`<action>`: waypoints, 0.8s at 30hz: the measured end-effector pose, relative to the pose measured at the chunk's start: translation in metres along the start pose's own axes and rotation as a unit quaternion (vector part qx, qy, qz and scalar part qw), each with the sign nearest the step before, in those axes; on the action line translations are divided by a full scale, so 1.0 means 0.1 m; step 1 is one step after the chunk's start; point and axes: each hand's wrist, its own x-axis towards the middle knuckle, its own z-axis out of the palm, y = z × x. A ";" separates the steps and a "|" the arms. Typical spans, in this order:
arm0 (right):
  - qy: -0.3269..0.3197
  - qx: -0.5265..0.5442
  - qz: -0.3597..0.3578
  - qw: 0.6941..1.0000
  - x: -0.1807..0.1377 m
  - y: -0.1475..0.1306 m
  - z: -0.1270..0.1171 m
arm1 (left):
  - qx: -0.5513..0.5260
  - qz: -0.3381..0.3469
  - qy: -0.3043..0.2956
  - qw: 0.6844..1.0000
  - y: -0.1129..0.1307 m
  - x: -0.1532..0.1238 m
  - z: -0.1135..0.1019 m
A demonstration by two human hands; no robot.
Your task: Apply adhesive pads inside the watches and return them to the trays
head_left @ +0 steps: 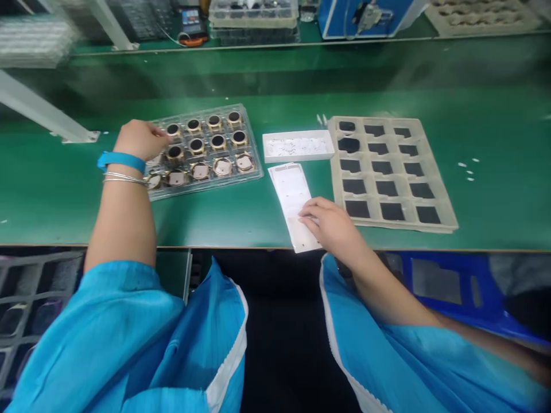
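My left hand [138, 139] reaches over the left end of a clear plastic tray [253, 172] that holds several round gold-rimmed parts [217, 141]. Its fingers are curled together at a part in the tray's upper left; what they grip is hidden. My right hand [330, 225] rests on the near end of a white strip of backing paper [290, 186] at the table's front edge. Its fingers are bent and pressed on the paper.
A beige tray [434, 172] with several black squares lies to the right. A shallow white tray [298, 145] sits behind the paper strip. The green table [495, 143] carries boxes and trays along its far edge. Grey and blue bins sit below the front edge.
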 end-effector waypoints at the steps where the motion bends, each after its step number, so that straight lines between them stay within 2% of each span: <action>1: 0.005 0.001 -0.005 1.000 0.00 0.02 0.00 | -0.024 0.001 0.013 1.000 -0.04 -0.05 -0.02; 5: 0.023 -0.001 -0.026 0.999 0.01 0.12 0.05 | -0.105 0.014 0.019 0.994 -0.18 -0.10 0.04; 8: 0.024 -0.007 -0.031 0.999 0.01 0.17 0.09 | -0.114 0.034 0.017 0.993 -0.18 -0.05 0.18; 13: 0.022 -0.018 -0.029 0.999 0.00 0.18 0.10 | 0.004 0.038 0.003 0.999 0.04 -0.01 0.31; 17: 0.019 -0.008 -0.018 1.000 0.00 0.13 0.05 | 0.118 0.029 -0.067 0.990 0.22 0.05 0.24; 20: 0.010 0.015 -0.003 1.000 0.02 0.08 0.02 | 0.129 0.020 -0.095 0.987 0.22 0.11 0.16; 22: 0.002 0.033 0.014 0.999 0.04 0.05 0.01 | 0.116 0.015 -0.077 0.990 0.17 0.12 0.13; 24: -0.007 0.049 0.031 0.998 0.05 0.03 -0.01 | 0.058 0.021 -0.021 0.998 0.14 0.05 0.10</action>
